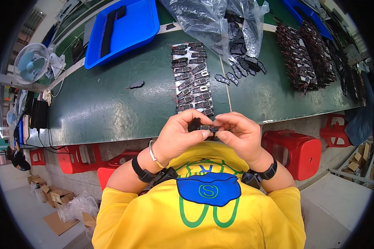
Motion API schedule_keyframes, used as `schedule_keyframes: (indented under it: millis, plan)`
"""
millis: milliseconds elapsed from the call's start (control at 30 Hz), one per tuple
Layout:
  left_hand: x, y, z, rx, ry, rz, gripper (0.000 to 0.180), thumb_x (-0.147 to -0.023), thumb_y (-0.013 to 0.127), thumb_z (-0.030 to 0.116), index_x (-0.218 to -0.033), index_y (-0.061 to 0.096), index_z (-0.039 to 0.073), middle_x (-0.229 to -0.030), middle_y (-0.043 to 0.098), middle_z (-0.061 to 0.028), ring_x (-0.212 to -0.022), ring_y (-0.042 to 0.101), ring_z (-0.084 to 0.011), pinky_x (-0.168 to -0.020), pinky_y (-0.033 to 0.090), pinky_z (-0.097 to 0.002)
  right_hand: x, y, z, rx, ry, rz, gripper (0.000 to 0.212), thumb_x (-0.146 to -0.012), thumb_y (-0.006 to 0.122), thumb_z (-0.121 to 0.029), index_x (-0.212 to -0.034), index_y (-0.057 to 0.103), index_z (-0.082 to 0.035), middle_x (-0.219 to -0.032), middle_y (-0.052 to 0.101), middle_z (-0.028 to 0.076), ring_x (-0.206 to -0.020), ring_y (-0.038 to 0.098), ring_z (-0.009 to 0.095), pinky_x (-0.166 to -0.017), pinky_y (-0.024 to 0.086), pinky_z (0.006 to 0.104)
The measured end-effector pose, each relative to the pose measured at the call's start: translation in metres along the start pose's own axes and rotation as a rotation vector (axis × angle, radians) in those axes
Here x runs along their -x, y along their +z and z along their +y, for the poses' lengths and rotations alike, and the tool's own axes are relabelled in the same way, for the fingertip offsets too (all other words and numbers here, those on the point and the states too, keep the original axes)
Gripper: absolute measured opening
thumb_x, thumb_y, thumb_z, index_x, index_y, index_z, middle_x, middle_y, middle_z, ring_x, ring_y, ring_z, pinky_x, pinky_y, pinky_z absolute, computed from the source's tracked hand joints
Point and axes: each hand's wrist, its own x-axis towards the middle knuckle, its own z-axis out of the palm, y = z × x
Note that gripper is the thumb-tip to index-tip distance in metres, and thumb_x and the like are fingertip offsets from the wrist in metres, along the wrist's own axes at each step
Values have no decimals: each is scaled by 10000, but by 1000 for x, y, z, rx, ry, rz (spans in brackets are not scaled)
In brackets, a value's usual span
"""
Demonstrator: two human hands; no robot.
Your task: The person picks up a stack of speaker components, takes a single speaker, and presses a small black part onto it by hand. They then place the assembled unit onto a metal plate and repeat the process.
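Note:
Just past the table's near edge, my left hand point(180, 132) is closed on a small black part point(204, 128) with a pale-rimmed rectangular face, which looks like a small speaker module. My right hand point(239, 133) pinches its other end, where a thin red wire shows; the fingertips partly hide this end. Directly beyond my hands, a silvery sheet point(191, 74) carries rows of similar black modules. Right of it, several flat black contoured pieces point(247, 65) spill from a clear plastic bag point(203, 20).
A blue tray point(133, 31) holding a long black strip stands at the back left. One loose black piece point(136, 85) lies on the green table point(112, 108). Stacked modules with red wires point(297, 58) fill the right side. Red stools point(295, 153) stand below the table edge.

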Motion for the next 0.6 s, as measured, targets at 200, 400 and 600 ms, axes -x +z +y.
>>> schedule_keyframes:
  millis: [200, 400, 600]
  plan:
    - [0, 4, -4, -157, 123, 32, 201, -784, 628, -28, -968, 562, 19, -890, 591, -19, -791, 541, -52, -661, 436, -191, -2, -1, 2, 91, -46, -60, 198, -809, 625, 44, -1006, 606, 24, -965, 581, 105, -853, 568, 132, -729, 476, 228]
    - [-2, 4, 1, -72, 51, 35, 202, -784, 627, -23, -970, 563, 25, -858, 588, -8, -666, 495, -33, -579, 398, -173, 0, 2, 6, 66, -77, 23, 145, -804, 644, 23, -948, 635, 5, -931, 603, 90, -791, 579, 117, -663, 474, 220]
    - [-2, 2, -3, -1, 19, 46, 191, -791, 626, -15, -965, 561, 31, -802, 596, -8, -549, 426, -20, -474, 325, -168, 3, 6, 6, 60, -122, 79, 128, -814, 626, 36, -939, 629, 9, -953, 605, 108, -809, 587, 127, -686, 487, 228]
